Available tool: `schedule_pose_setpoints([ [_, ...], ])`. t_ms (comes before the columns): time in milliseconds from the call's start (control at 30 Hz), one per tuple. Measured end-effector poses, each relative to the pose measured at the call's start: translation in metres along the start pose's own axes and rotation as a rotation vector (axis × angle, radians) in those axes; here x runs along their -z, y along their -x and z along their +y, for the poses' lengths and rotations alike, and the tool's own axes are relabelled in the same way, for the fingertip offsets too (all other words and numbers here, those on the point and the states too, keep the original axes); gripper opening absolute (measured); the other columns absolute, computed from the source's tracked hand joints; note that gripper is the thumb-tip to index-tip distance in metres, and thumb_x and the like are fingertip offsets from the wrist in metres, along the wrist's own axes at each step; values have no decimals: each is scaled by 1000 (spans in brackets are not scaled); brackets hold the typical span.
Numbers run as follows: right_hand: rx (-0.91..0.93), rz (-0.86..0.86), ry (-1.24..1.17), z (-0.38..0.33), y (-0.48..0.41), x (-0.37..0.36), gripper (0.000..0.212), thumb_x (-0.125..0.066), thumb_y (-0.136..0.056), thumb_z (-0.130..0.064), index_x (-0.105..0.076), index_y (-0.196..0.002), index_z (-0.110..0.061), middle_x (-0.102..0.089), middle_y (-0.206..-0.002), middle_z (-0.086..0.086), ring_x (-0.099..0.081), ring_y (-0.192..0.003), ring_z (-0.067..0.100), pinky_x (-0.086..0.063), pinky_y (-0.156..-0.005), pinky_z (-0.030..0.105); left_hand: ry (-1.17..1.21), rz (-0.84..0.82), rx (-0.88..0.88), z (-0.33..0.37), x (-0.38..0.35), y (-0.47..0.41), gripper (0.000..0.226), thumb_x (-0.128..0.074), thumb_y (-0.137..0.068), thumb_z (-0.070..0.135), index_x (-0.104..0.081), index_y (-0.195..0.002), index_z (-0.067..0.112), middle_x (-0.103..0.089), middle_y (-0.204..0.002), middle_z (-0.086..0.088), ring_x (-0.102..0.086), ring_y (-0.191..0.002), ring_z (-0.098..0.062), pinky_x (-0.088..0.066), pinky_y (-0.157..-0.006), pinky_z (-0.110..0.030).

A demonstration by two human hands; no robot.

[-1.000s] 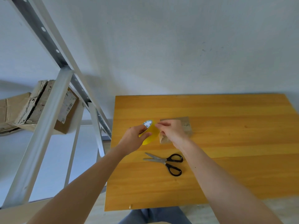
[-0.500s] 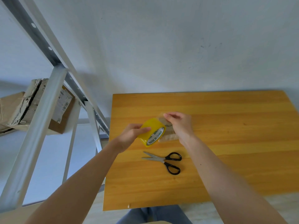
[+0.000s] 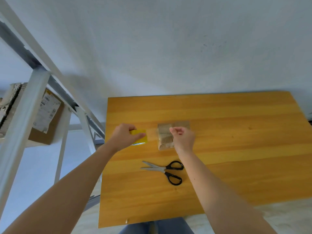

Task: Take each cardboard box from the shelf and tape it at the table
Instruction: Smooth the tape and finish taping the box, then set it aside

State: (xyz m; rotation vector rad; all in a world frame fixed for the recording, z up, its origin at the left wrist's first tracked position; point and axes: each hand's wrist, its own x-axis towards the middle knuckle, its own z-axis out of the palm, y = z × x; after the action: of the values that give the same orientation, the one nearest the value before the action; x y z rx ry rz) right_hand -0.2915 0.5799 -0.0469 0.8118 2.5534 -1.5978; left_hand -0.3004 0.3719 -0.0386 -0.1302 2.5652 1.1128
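Left hand: the left hand [image 3: 125, 136] grips the yellow roll of packing tape [image 3: 138, 136], fingers curled over its far rim and thumb across its near face; it is over the left part of the table
Right hand: the right hand [image 3: 184, 138] pinches the free end of the clear tape strip [image 3: 152, 134] between thumb and fingertips, the other fingers curled in; it is over the small box
Tape strip: the strip runs from the roll rightward to the right hand, pulled out between the two hands; its right part passes in front of the small box, which shows blurred through it
Task object: the small brown cardboard box [image 3: 164, 141] is on the table, left of centre and just beyond the scissors; the right hand hides its near right part
Scissors: the steel scissors with black handles [image 3: 164, 169] lie flat on the table on the person's side of the box, blades slightly apart and pointing left, handles to the right; neither hand touches them
Work surface: the orange-yellow wooden table [image 3: 236, 166] stands against a pale wall
Storage: the white metal shelf rack [image 3: 22, 115] stands left of the table; a brown cardboard box with a white printed label [image 3: 49, 119] sits on it, with more cardboard to its left
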Motion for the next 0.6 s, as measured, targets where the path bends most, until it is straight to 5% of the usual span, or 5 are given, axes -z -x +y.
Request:
schedule_pose_setpoints([
  [333, 51, 40, 186, 15, -4, -13, 19, -64, -94, -26, -72, -97, -9, -69, -90, 3, -61, -82, 16, -46, -71, 26, -84, 5, -31, -8, -6, -13, 36, -70, -82, 48, -68, -76, 13, -42, -47, 5, -35, -41, -8, -27, -45, -24],
  [600, 146, 83, 418, 19, -8, -11, 27, -71, -86, -39, -58, -79, -17, -59, -76, -3, -59, -78, 21, -49, -86, 45, -131, -22, 6, -10, -13, -19, 55, -67, -84, 50, -66, -119, 7, -61, -63, 3, -53, -52, -9, -35, -48, -21],
])
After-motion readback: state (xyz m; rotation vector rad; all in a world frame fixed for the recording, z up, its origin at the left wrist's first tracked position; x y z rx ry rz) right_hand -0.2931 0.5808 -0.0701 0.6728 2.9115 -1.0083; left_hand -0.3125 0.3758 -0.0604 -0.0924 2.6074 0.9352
